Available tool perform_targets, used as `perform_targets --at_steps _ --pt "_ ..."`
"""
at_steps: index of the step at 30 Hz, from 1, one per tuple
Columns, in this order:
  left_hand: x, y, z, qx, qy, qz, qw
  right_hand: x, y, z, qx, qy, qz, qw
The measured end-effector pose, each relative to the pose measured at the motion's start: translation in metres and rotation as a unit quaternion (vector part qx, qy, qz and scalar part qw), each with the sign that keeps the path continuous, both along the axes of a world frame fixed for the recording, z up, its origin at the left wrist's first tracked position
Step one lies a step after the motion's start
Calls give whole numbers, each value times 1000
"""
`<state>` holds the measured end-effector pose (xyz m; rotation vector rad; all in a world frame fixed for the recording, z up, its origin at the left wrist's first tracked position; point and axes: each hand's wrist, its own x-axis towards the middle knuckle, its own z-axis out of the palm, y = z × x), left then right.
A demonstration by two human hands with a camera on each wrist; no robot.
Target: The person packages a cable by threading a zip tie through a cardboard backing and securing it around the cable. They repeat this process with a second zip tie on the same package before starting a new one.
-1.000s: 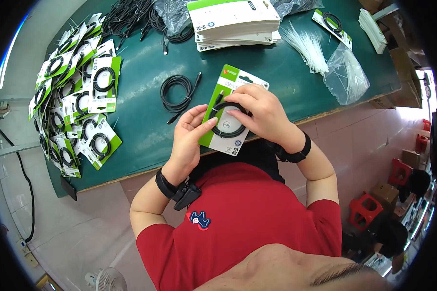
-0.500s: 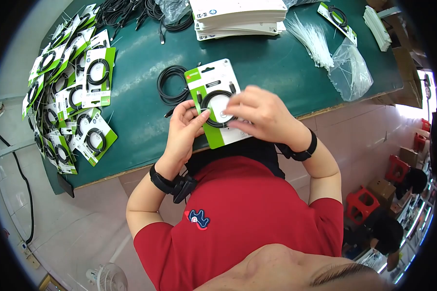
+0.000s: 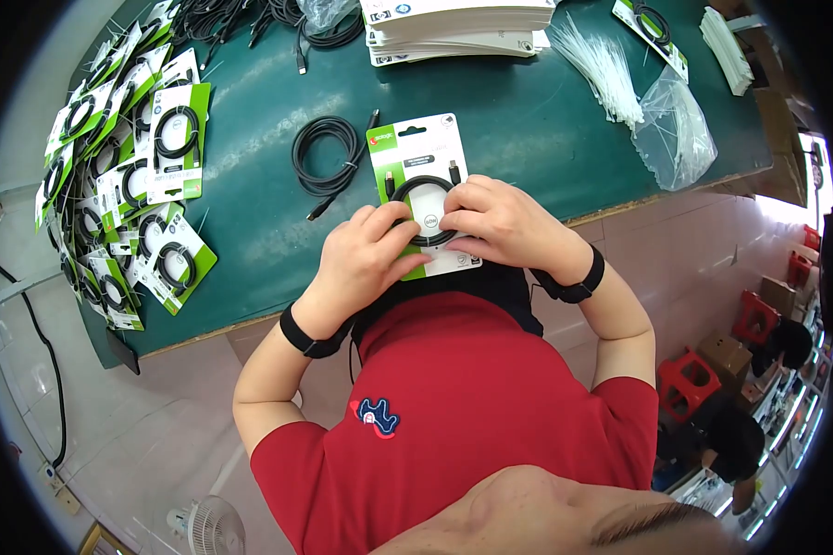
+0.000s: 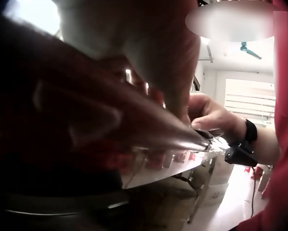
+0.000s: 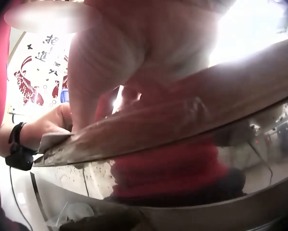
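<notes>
Forearms (image 3: 273, 370) angle inward, left hand (image 3: 361, 252) and right hand (image 3: 504, 222) clamped on opposite sides of the black coiled cable (image 3: 422, 181), sitting between them on its green-and-white card (image 3: 435, 148)! Only the left wrist view catches a teal ceiling fan (image 4: 244, 46), up beyond the right hand.

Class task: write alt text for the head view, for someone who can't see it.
A person's left hand and right hand grip a black cable coiled on a green-and-white card, at a green table. Another coiled cable lies left of the card; carded cables pile up farther left.
</notes>
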<state>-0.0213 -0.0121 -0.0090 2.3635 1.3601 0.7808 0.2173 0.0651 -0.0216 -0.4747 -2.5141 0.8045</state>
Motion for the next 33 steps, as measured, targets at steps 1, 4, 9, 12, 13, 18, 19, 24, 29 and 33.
perform_targets --at_steps 1,4,9,12,13,18,19,24,29,33 --pt "0 3 -4 2 6 -4 1000 0 0 -1 8 0 -7 1000" --pt "-1 4 -9 1 9 -8 1000 2 1 -4 26 -4 -10 1000" --pt "3 5 -10 5 -5 -2 1000 4 4 0 30 -18 -10 999" --pt "1 5 -10 8 -9 -7 1000 -2 8 0 7 31 -44 999" --pt "1 6 -10 12 -9 -17 1000 -4 9 1 -4 55 -63 997" --pt "1 9 -11 9 -15 -34 999 -29 18 2 71 31 -175 981" --pt "1 9 -11 10 -15 -35 999 -31 19 -1 83 9 -164 983" --pt "0 9 -13 1 -19 -37 999 -34 20 -11 99 -39 -143 984" --pt "1 8 -12 -1 -25 -26 999 -33 16 4 79 41 -176 980" --pt "0 7 -12 -1 -35 -21 999 -10 2 18 2 -15 -49 999"
